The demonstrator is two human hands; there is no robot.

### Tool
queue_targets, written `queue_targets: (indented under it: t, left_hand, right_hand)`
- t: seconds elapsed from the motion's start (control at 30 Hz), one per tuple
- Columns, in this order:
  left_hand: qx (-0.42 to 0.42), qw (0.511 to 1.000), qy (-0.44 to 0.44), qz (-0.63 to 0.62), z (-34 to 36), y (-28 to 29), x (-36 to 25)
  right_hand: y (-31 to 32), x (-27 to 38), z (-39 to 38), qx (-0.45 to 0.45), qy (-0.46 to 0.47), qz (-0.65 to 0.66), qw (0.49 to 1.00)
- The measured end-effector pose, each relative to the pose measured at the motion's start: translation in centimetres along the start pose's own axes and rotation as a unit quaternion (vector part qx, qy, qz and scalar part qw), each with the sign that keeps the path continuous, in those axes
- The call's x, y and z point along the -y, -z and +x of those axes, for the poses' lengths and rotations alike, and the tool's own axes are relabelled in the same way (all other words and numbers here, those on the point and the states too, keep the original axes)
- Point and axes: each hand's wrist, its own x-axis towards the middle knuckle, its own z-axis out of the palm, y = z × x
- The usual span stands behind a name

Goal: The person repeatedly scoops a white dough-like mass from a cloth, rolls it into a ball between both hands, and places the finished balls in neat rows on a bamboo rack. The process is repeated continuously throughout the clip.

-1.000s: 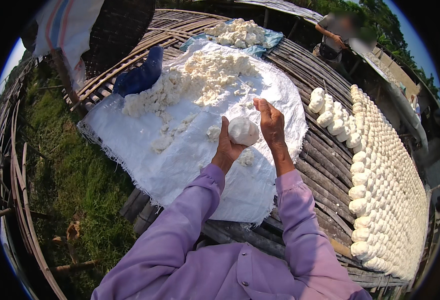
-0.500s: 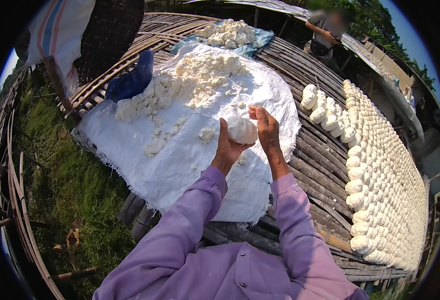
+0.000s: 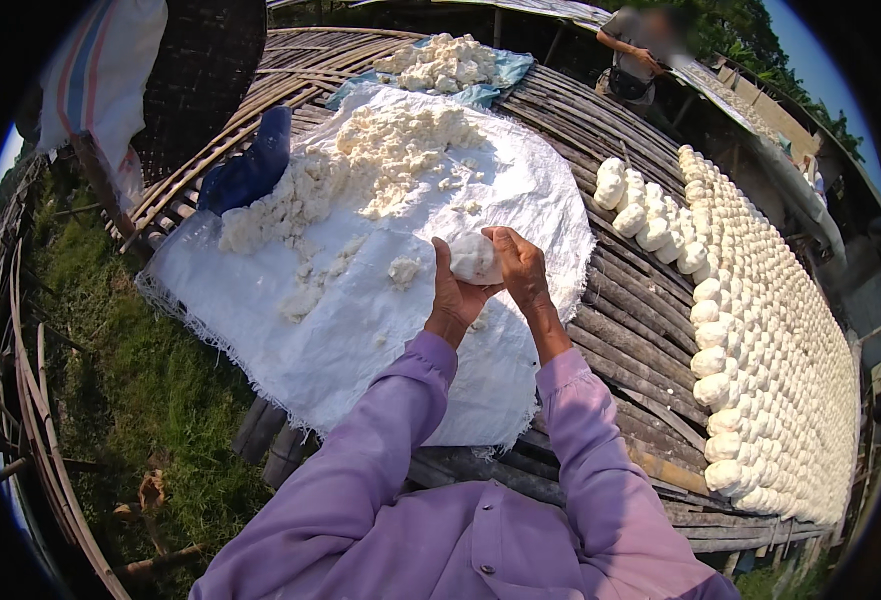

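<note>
Observed a rounded white lump (image 3: 472,258) near the centre of the frame, clasped between the half-open, cupped left hand (image 3: 454,298) and the loosely curled right hand (image 3: 523,270). Noted underneath a white woven sheet (image 3: 380,350), with crumbly white mass (image 3: 405,148) heaped toward upper centre. Found, at right of the frame, packed rows of similar lumps (image 3: 775,360) on bamboo slats (image 3: 625,330)

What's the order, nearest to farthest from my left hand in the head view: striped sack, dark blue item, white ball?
1. White ball: cupped in your left hand.
2. Dark blue item: left, beside the crumbly pile.
3. Striped sack: far upper left.
</note>
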Motion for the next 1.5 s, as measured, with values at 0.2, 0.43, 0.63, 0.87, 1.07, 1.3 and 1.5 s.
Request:
queue_targets:
  t: [0.2,0.43,0.63,0.87,1.07,1.3,1.5]
  left_hand:
    - [-0.015,0.998,0.039,0.056,0.6,-1.2,0.9]
    - [-0.011,0.998,0.055,-0.017,1.2,-1.9,1.2]
    - [-0.08,0.995,0.059,-0.012,1.9,-1.9,1.4]
    - [0.049,0.995,0.065,0.05,1.9,-4.4,2.3]
    - [-0.023,0.999,0.013,0.02,3.0,-3.4,2.1]
    - [0.041,0.996,0.053,0.056,5.7,-4.9,3.2]
    - [0.021,0.992,0.078,0.092,7.9,-5.3,3.0]
  right_hand:
    - [0.5,0.8,0.7,-0.221,0.157,-0.133,0.953]
    - [-0.2,-3.1,0.9,-0.21,0.03,0.175,0.962]
    - [1.8,0.3,-0.1,-0.263,0.136,0.074,0.952]
    - [1.1,-2.0,1.2,-0.257,0.005,0.05,0.965]
    - [2.6,-0.8,0.4,-0.141,0.025,0.051,0.988]
    - [3.9,-0.6,2.5,-0.175,0.128,-0.291,0.932]
    - [5.2,-3.3,4.4,-0.293,0.038,0.14,0.945]
